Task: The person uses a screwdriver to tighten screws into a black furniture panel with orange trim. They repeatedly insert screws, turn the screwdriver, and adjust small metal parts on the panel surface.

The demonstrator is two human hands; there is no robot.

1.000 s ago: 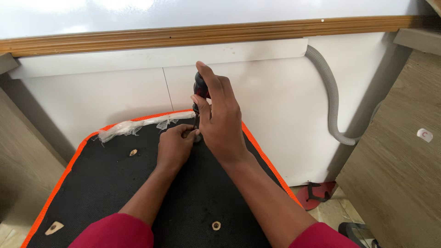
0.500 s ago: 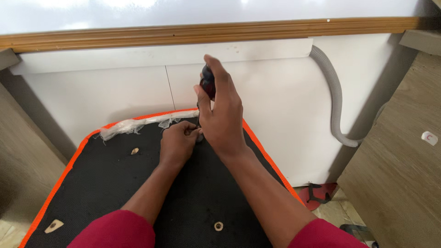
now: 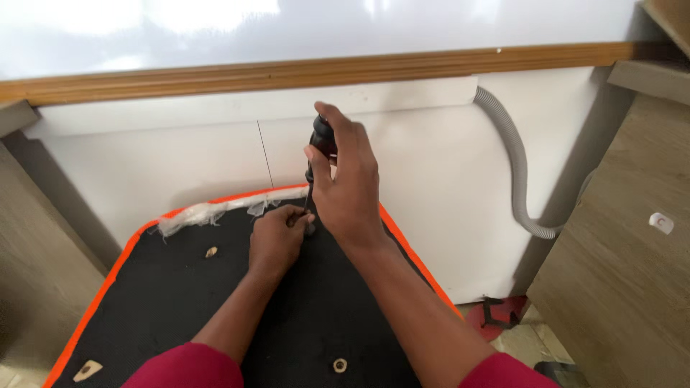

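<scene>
Black-handled screwdriver (image 3: 321, 144), grasped by right hand (image 3: 350, 188), stays upright, unchanged from earlier; left hand (image 3: 277, 237) pinches its tip on the black board (image 3: 180, 302).

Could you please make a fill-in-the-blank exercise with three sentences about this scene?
1. The right hand holds the screwdriver by its handle, in a ____ position.
2. The left hand rests on a black panel with an ____ border.
3. A grey ____ runs down the white wall on the right.

Missing words: upright; orange; hose
</scene>
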